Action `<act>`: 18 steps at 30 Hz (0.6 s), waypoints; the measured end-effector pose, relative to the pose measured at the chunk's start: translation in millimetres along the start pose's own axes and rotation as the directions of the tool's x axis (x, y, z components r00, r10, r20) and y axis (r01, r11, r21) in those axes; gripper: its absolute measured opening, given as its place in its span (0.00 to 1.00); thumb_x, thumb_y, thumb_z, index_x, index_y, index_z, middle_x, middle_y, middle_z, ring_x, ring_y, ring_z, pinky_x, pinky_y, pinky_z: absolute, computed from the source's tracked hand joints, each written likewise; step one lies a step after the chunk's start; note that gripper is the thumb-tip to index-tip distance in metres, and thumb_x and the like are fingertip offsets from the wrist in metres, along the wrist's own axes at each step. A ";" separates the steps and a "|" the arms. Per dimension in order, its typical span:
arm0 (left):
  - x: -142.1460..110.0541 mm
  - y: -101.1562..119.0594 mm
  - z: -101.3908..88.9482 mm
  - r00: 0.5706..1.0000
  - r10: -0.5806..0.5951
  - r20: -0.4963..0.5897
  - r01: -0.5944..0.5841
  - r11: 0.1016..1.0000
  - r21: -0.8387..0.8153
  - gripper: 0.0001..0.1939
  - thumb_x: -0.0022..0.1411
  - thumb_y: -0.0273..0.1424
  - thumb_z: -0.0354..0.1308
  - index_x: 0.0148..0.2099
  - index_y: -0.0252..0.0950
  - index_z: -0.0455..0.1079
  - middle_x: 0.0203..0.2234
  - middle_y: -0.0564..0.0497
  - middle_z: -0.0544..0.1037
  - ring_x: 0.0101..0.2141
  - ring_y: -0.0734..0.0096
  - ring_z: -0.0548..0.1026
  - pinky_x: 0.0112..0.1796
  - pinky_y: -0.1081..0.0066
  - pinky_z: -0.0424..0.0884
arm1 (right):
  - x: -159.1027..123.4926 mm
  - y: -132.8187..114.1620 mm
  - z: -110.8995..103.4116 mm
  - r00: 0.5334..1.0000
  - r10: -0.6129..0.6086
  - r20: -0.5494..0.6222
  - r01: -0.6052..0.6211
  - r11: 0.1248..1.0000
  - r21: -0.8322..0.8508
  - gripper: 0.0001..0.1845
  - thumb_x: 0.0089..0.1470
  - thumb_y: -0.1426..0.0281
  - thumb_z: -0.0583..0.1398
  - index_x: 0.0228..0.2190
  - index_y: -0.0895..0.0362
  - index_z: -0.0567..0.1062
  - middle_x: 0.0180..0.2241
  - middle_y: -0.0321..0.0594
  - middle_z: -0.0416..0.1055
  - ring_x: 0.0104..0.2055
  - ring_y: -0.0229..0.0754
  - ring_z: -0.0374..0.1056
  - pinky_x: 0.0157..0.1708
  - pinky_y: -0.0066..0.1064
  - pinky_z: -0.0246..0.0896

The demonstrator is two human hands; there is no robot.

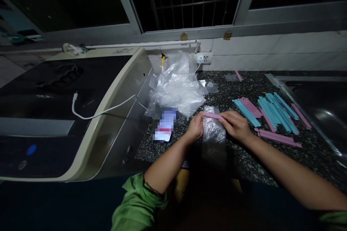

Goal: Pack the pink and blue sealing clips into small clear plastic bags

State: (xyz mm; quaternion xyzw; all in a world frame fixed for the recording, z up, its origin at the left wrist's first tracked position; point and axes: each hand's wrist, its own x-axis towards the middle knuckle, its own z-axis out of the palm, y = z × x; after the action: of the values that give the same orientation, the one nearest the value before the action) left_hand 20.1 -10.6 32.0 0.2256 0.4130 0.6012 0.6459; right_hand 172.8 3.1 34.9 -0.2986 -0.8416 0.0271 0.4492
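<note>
Our left hand (195,129) and right hand (237,124) pinch a pink strip (213,116) against a clear bag (214,133) above the counter (222,95); its thin, crumpled film, perhaps pinched too, could snag the strip.

Legible text: none. Marks noted, relative to the left hand's fingers (200,118):
- Farther off and to the left: faint dark script on the pale rear rim of the machine (108,95); too small and slanted to read.
- Just left: phone (163,126), lit screen pixelated, with a red band; content unreadable.
- Far left, nearer the wearer: round blue mark (31,149) on the machine's dark panel; no characters resolved.
</note>
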 end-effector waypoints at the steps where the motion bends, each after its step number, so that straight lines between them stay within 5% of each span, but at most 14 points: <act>1: -0.2 0.4 0.3 1.000 -0.003 -0.017 0.003 1.000 0.009 0.14 0.57 0.34 0.51 0.21 0.36 0.62 0.14 0.55 0.64 0.21 0.72 0.65 0.33 0.70 0.65 | 0.0 -0.2 0.0 1.000 0.016 0.007 -0.016 1.000 0.004 0.09 0.54 0.72 0.57 0.37 0.54 0.75 0.29 0.41 0.73 0.32 0.41 0.69 0.33 0.35 0.67; 18: 10.9 -8.2 -11.3 0.986 0.162 -0.043 -0.152 0.973 0.172 0.14 0.56 0.34 0.49 0.23 0.33 0.65 0.17 0.56 0.67 0.22 0.76 0.63 0.29 0.74 0.61 | 4.6 5.6 9.6 0.994 0.112 -0.012 -0.111 0.989 0.099 0.08 0.54 0.70 0.57 0.36 0.55 0.75 0.33 0.43 0.74 0.35 0.41 0.70 0.35 0.35 0.69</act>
State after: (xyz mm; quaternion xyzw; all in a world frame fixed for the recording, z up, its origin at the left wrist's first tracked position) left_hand 15.2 -3.9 16.4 0.2941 0.4610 0.6196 0.5631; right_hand 166.2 12.2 30.9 -0.3229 -0.8172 0.0911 0.4685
